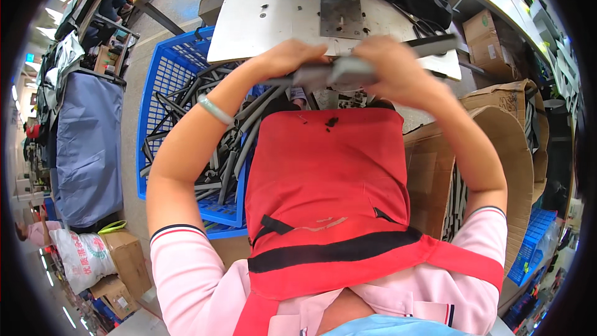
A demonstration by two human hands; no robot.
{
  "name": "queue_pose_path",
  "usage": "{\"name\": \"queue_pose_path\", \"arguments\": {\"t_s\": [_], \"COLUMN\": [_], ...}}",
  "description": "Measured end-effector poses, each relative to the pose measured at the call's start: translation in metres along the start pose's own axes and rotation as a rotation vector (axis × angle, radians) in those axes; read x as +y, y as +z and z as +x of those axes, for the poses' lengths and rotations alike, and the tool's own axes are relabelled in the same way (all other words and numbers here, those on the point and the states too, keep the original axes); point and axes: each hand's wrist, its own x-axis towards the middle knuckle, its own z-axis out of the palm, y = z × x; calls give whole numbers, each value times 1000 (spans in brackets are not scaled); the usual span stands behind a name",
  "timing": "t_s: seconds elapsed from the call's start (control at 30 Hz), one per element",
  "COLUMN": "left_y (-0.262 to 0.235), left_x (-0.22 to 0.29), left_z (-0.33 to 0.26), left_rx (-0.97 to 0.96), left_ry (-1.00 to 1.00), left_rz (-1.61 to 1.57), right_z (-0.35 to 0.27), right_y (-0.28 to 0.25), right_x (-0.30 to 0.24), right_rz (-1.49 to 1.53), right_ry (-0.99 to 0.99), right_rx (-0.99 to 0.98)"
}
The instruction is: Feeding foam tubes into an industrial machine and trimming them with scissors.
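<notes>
Over my lap, just off the near edge of the white worktable [242, 31], both hands are on a grey-and-black strip [354, 73] that looks like a tube or trim piece. It lies roughly crosswise and is smeared by motion. My left hand [289, 58] is closed on its left part, fingertips partly hidden. My right hand [398, 70] curls over the grey middle, blurred. A dark bar-like length [433, 45] sticks out to the right beyond it; whether it belongs to the same piece I cannot tell. A square metal plate [331, 9] sits on the table beyond my hands.
On my left stands a blue plastic crate [145, 130] with many grey and black strips. To my right, an open cardboard box [507, 127] holds more strips. Black scraps lie on the table and on my red apron [326, 162]. Black cloth [423, 0] lies at the table's far right.
</notes>
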Motion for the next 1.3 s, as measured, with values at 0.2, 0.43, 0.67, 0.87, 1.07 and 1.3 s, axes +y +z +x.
{"name": "queue_pose_path", "arguments": {"t_s": [0.2, 0.43, 0.67, 0.87, 1.07, 1.3], "left_y": [1, -24, -37, -46, -52, -63], "left_x": [42, 67, 63, 52, 46, 49], "left_z": [-31, 4, 26, 36, 41, 57], "left_rx": [15, 334, 352, 378, 378, 355], "left_ry": [-17, 150, 53, 120, 128, 114], "left_rz": [-339, 25, -15, -73, -80, -57], "right_z": [-39, -27, -12, -3, -1, 13], "right_y": [-50, -60, -59, -61, -58, -53], "right_x": [41, 65, 83, 86, 96, 116], "right_rz": [364, 364, 284, 327, 327, 289], "right_ry": [483, 552, 466, 485, 501, 535], "right_rx": [-13, 49, 91, 62, 78, 121]}}
